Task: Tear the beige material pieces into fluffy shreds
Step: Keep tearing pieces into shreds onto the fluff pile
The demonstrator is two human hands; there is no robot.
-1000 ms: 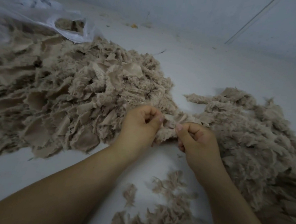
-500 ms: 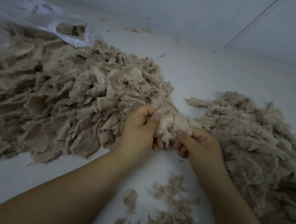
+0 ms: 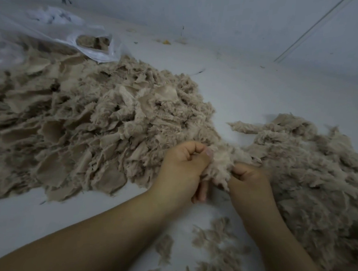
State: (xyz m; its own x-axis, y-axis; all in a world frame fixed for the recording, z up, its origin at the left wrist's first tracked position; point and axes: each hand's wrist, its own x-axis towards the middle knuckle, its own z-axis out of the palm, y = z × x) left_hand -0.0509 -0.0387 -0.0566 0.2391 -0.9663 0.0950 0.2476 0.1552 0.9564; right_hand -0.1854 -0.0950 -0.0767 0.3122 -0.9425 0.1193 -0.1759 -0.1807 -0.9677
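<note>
Beige piece — pinched between left hand, right hand.

No legible text or labels anywhere.

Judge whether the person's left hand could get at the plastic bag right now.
Probably not at once: the left hand grips a beige piece with the right hand, and the bag lies beyond the big pile.
</note>
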